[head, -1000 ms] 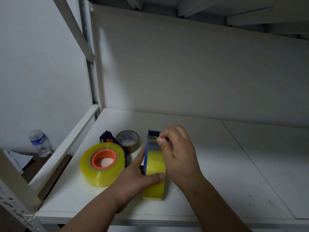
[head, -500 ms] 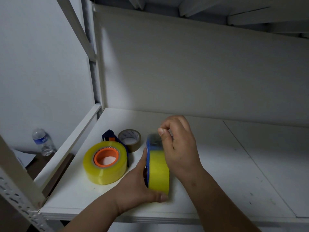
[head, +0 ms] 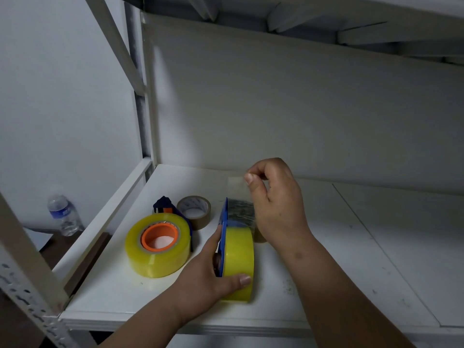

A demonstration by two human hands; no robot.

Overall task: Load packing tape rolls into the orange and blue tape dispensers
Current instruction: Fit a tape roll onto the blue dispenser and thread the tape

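Observation:
A yellow tape roll [head: 238,257] stands on edge in the blue dispenser [head: 224,222] on the white shelf [head: 326,259]. My left hand [head: 213,277] grips roll and dispenser from the left, thumb across the roll's front. My right hand [head: 273,204] pinches the clear tape end [head: 237,188] and holds it stretched up above the dispenser. To the left, a second yellow roll [head: 160,257] lies flat on an orange hub [head: 159,237]; a dark blue and orange part [head: 164,207] of that dispenser shows behind it.
A small brown tape roll [head: 194,212] lies behind the two dispensers. A shelf post [head: 148,96] and diagonal brace rise at the left. A water bottle [head: 62,214] stands on a lower surface outside the shelf. The shelf's front edge is near my forearms.
My right hand has lifted up and back, drawing a strip of clear tape out above the blue dispenser. My left hand has kept its grip on the roll.

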